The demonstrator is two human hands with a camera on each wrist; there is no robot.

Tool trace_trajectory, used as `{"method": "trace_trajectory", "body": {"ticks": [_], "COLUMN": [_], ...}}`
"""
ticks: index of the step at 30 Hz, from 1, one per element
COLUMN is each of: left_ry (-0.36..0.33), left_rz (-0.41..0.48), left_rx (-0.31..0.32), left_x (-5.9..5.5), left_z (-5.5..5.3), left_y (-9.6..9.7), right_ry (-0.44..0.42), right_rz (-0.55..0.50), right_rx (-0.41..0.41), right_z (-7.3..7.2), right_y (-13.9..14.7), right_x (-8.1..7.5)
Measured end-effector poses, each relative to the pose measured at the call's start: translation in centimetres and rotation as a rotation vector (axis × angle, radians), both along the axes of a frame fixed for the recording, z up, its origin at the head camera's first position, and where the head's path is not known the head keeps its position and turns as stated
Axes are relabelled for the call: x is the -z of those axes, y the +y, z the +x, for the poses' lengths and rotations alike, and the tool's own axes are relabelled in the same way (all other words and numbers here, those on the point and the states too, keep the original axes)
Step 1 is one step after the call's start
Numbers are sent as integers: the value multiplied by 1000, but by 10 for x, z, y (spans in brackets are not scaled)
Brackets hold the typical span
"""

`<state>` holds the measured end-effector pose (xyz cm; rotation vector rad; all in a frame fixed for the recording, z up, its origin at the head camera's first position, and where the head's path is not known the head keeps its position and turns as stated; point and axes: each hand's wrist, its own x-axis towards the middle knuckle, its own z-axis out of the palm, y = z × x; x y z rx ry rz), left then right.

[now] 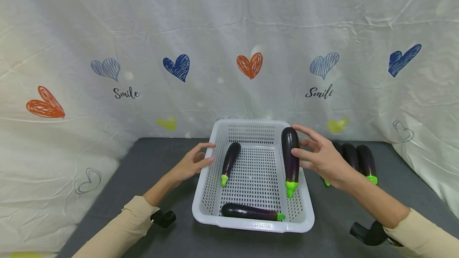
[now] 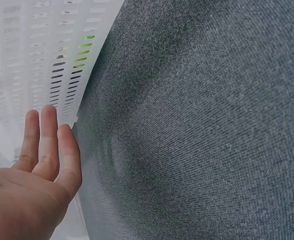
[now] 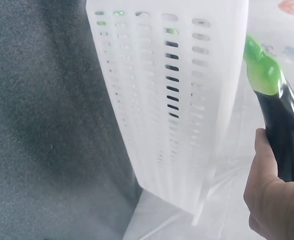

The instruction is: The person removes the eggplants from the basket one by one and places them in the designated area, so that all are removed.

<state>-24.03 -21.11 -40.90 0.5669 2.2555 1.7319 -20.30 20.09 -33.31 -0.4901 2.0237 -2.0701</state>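
Observation:
A white plastic basket (image 1: 253,226) with slotted walls sits in the middle of the table. Inside it lie two eggplants, one (image 1: 231,160) toward the left wall and another (image 1: 249,212) along the near wall. Over the basket's right rim, my right hand (image 1: 319,158) grips a third eggplant (image 1: 291,154), its green stem end pointing toward me; the right wrist view also shows this eggplant (image 3: 281,120) in the fingers. My left hand (image 1: 191,164) is at the basket's left rim, fingers extended and thumb by the edge. From the left wrist, those fingers (image 2: 49,145) appear beside the slotted wall.
Several more eggplants (image 1: 365,162) lie on the dark grey table (image 1: 161,194) to the right, partly hidden behind my right hand. A white cloth with printed hearts (image 1: 215,23) hangs behind the table. A black strap device (image 1: 373,234) is on my right wrist.

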Motion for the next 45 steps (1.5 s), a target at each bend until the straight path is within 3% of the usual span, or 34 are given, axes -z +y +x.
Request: {"method": "trace_trajectory", "body": {"ticks": [13,22,28,45], "left_ry": [-1,8,4,-9], "left_rz": [13,11,5,8], "left_rx": [-4,-1,-3,-17], "left_x": [2,2,3,1], "left_z": [-2,-3,-2,0], "left_y": [1,1,0,1], "right_ry": [25,21,8,24], "right_rz": [94,53,-13,32], "right_rx": [29,76,63,123], "right_z": [7,9,11,19], "right_y": [22,42,55,97], "right_x": [-6,-9,-6,10]}}
